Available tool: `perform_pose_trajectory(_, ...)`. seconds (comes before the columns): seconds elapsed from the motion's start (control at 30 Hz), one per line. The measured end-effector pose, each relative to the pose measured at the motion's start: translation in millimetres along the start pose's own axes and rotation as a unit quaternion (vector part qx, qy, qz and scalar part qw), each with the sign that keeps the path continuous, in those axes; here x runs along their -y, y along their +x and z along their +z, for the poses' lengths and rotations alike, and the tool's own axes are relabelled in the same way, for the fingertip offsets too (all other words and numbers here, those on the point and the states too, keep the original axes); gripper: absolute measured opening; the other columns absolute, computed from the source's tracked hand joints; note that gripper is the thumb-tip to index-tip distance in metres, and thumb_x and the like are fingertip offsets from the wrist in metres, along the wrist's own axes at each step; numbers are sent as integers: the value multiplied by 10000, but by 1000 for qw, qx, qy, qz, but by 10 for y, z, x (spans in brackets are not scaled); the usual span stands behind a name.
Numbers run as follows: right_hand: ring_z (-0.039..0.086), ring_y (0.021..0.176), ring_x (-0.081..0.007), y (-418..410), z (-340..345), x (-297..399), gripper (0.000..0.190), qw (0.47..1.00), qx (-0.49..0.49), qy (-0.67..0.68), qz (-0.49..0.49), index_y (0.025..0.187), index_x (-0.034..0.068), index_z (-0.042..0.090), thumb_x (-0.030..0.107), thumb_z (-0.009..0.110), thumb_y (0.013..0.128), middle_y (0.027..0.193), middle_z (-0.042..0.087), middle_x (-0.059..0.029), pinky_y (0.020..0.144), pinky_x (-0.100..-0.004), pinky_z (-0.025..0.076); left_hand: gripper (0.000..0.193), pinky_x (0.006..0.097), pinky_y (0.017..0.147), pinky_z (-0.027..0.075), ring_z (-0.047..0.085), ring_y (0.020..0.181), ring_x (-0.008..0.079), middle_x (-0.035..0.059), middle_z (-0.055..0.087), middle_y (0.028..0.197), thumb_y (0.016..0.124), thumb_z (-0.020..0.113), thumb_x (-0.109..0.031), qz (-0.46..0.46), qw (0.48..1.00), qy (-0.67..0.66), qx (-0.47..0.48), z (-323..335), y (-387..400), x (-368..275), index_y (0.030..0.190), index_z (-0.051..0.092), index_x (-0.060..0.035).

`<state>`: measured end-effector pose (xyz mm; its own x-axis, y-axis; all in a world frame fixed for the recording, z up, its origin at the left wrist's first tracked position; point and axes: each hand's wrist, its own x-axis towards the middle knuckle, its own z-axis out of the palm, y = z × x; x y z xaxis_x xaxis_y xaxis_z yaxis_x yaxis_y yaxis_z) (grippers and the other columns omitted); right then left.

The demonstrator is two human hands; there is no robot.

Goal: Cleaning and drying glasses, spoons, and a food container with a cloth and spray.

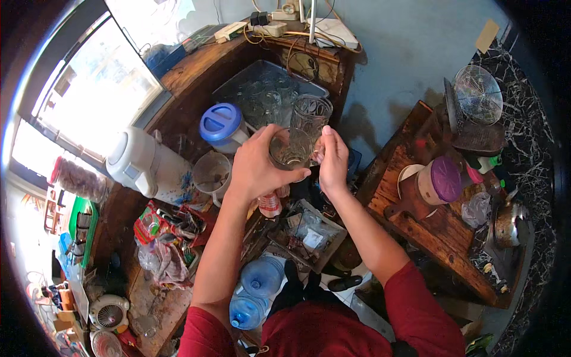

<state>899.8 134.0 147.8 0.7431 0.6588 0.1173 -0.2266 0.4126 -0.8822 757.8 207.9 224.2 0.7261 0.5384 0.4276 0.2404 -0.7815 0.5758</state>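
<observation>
In the middle of the head view, my left hand (256, 163) wraps around a clear glass mug (292, 149), its round rim turned towards me. My right hand (333, 163) is closed at the right side of the glassware, thumb up and fingers curled as on a handle. A taller clear glass mug (311, 109) shows just behind and overlaps the first; which of the two the right fingers grip is hard to tell. Beyond them a metal tray (232, 89) holds several clear glasses.
Left of the glassware stand a blue-lidded pitcher (221, 122), a translucent plastic jug (212, 172) and a white thermos dispenser (138, 165). Blue water bottles (262, 276) sit near my feet. A purple-lidded container (439, 180) rests on the wooden table (428, 241) at right.
</observation>
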Motion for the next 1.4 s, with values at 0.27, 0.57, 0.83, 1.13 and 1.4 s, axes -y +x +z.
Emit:
perform_pose_trajectory(0.27,416,612,-75,905,-211,-107,326,990,101,-70,-74,706,60,462,230,526,977,673,444,30,569,-266,357,691,410,721,525,676,888,302,54,684,1006,581,837,-366,31,996,87,0,31,484,288,1162,541,-138)
perform_pose_trajectory(0.57,461,494,-95,1957,-422,-273,526,984,-45,-145,95,571,152,394,462,765,780,522,408,27,533,-251,429,670,396,729,523,670,928,297,26,686,1066,602,846,-334,8,996,75,-48,283,865,749,1175,538,-173)
perform_pose_trajectory(0.83,611,607,-194,2375,-496,-524,554,953,53,-290,68,533,58,526,513,622,835,589,582,-46,638,-366,491,690,412,765,514,661,986,298,28,671,1128,615,843,-323,-97,994,45,-34,682,1061,997,1206,510,-193)
perform_pose_trajectory(1.13,668,699,-312,2652,-464,-563,625,811,164,-561,23,585,-10,620,523,516,896,705,676,-180,700,-437,507,708,425,805,518,650,1023,316,68,659,1150,639,842,-338,-94,992,71,-51,964,1258,1233,1229,493,-158)
perform_pose_trajectory(1.4,647,962,-424,2697,-102,-593,595,732,150,-665,23,919,-67,690,487,472,923,1015,676,-261,883,-494,497,724,449,800,512,642,1032,331,65,653,1171,644,833,-377,-114,981,151,42,1148,1420,1538,1240,470,-182)
